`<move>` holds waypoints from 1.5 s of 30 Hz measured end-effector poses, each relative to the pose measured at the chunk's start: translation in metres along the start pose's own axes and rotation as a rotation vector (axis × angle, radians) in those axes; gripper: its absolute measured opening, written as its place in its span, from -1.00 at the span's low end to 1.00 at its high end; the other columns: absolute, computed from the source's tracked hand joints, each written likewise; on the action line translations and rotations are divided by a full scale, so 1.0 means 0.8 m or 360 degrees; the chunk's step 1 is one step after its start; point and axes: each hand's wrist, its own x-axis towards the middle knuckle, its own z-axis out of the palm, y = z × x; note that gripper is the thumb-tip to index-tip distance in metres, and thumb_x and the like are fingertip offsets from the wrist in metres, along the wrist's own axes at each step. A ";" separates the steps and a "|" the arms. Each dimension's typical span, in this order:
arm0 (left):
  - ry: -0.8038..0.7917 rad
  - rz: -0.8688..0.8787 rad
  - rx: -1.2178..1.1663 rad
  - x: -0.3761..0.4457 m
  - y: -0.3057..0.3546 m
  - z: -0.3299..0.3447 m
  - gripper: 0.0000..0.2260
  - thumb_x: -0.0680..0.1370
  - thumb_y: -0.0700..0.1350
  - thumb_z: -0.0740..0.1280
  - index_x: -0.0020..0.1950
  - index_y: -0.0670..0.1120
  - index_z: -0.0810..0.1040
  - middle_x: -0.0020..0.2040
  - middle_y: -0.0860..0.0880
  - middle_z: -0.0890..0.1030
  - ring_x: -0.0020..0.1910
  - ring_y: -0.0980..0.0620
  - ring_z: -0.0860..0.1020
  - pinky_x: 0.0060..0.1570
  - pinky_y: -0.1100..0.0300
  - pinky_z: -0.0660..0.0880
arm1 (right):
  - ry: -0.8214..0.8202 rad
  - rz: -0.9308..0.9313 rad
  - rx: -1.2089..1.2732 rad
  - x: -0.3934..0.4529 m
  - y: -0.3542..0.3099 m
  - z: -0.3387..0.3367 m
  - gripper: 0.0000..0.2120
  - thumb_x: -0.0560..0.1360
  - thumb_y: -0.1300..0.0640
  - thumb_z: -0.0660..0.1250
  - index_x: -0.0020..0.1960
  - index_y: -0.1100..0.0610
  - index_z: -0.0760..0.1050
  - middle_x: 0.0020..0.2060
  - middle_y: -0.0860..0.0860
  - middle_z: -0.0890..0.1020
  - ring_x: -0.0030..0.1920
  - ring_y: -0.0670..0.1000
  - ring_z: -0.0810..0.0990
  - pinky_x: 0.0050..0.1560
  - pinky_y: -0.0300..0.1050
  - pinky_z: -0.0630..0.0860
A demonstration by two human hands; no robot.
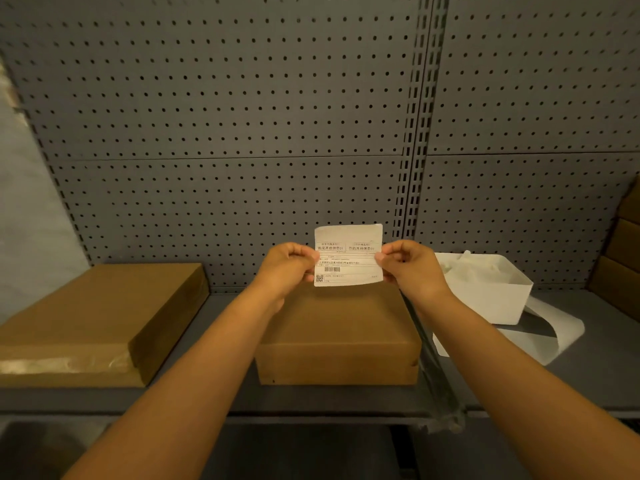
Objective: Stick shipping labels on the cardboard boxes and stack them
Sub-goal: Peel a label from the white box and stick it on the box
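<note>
Both forearms reach up mid-frame: left hand [289, 268] and right hand [412, 266] pinch the shipping label [348, 255] upright by its side edges, directly above the centre cardboard box [337, 327], equally near either hand.

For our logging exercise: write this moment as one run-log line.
hands: left hand and right hand pinch shipping label | label: above middle cardboard box, unstuck | stacking: not begun

A grey pegboard wall [242, 116] backs the grey shelf [595, 368]. On the shelf's right stands a white bin [498, 299], perhaps holding crumpled paper, beside a curled white sheet [564, 334].
</note>
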 end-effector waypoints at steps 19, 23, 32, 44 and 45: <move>0.0076 -0.0177 0.0157 0.028 -0.016 -0.007 -0.89 0.56 -0.11 0.33 0.05 -0.10 0.57 0.05 -0.03 0.65 0.07 0.01 0.58 -0.15 0.26 0.52 | -0.0070 0.0173 -0.0118 0.034 0.027 0.031 -0.95 0.52 0.19 0.35 -0.11 0.14 0.51 -0.23 0.00 0.60 -0.21 -0.04 0.56 -0.15 -0.19 0.49; 0.0087 -0.0177 0.0148 0.029 -0.013 -0.009 -0.92 0.56 -0.14 0.33 0.00 -0.12 0.58 -0.01 -0.05 0.66 -0.04 0.03 0.59 -0.18 0.28 0.51 | -0.0113 0.0159 -0.0167 0.037 0.025 0.030 -0.95 0.53 0.17 0.34 -0.11 0.13 0.50 -0.19 0.03 0.63 -0.18 -0.01 0.60 -0.09 -0.13 0.56; 0.0029 -0.0360 0.0346 0.036 -0.031 -0.011 -0.94 0.55 -0.21 0.34 -0.04 -0.19 0.58 -0.19 -0.07 0.59 -0.27 0.10 0.52 -0.28 0.32 0.52 | -0.0259 0.0284 -0.0495 0.039 0.039 0.030 -0.86 0.49 0.20 0.38 -0.23 0.10 0.48 -0.16 0.00 0.60 -0.03 0.02 0.55 0.05 -0.05 0.54; 0.0085 -0.0434 0.0522 0.047 -0.050 0.000 -0.93 0.50 -0.24 0.40 -0.14 -0.24 0.59 -0.27 -0.09 0.59 -0.35 0.08 0.52 -0.20 0.25 0.56 | -0.0326 0.0284 -0.0841 0.038 0.053 0.035 -0.91 0.50 0.19 0.38 -0.11 0.21 0.49 -0.01 0.09 0.62 -0.05 0.01 0.54 -0.29 -0.33 0.39; 0.0091 -0.0440 0.0531 0.048 -0.050 0.001 -0.92 0.50 -0.23 0.40 -0.16 -0.23 0.58 -0.28 -0.09 0.59 -0.35 0.08 0.52 -0.18 0.24 0.56 | -0.0331 0.0287 -0.0852 0.039 0.054 0.035 -0.90 0.49 0.19 0.38 -0.08 0.23 0.51 0.00 0.09 0.62 -0.04 0.01 0.54 -0.31 -0.35 0.38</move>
